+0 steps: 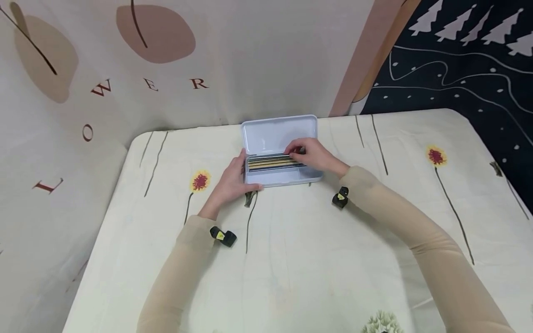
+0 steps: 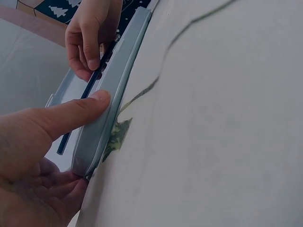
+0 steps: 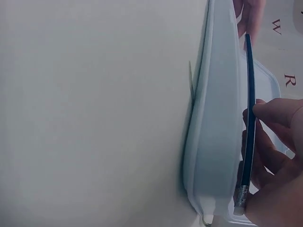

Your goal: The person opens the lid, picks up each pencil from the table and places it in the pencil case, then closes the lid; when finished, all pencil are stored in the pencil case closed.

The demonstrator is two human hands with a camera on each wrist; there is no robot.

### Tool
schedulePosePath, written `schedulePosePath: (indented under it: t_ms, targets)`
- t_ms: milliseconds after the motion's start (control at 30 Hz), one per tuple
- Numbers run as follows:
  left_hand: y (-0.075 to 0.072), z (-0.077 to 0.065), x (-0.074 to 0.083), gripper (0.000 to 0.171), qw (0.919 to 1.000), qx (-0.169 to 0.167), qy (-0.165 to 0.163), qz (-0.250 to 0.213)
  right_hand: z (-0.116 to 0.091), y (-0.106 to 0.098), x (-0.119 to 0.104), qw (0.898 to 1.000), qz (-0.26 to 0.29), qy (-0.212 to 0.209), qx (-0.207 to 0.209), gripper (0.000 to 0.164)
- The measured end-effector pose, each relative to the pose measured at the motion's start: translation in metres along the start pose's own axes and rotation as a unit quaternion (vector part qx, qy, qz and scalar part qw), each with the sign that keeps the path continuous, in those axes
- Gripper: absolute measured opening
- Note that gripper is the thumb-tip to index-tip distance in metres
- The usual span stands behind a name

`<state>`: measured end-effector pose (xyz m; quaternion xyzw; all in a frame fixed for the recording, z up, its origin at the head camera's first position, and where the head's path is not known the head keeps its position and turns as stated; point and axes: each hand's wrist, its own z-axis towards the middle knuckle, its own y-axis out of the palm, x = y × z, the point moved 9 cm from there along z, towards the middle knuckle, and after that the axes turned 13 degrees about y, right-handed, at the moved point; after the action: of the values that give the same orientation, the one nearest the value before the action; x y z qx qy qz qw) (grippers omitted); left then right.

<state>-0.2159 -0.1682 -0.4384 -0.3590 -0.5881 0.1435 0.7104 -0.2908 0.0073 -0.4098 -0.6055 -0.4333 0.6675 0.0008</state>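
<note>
An open light-blue pencil case lies on the table, its lid tipped back toward the wall. Several pencils, some dark and some yellow, lie lengthwise inside. My left hand grips the case's left end, the thumb along the front wall and the other fingers round the end. Between thumb and fingertips my right hand pinches a dark blue pencil over the right half of the case. That pencil has a metal band and a pale eraser, which point right, by the right palm in the right wrist view.
A cream cloth printed with flowers covers the table. Behind it hangs a pale printed curtain, with a dark cloth of white trees at the right. Each sleeve carries a small black device, one on the left cuff and one on the right.
</note>
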Motion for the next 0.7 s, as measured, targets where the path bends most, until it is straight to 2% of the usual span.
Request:
schedulePosePath:
  t_ms: [133, 700]
  targets:
    - [0.0003, 0.0001, -0.0003, 0.116, 1.0000, 0.001, -0.003, 0.001, 0.0008, 0.0011, -0.0017, 1.000, -0.001, -0.003, 0.013, 0.014]
    - [0.0007, 0.0000, -0.0011, 0.116, 1.0000, 0.001, -0.001, -0.001, 0.0039, 0.0087, 0.0012, 0.999, -0.026, 0.017, 0.017, 0.014]
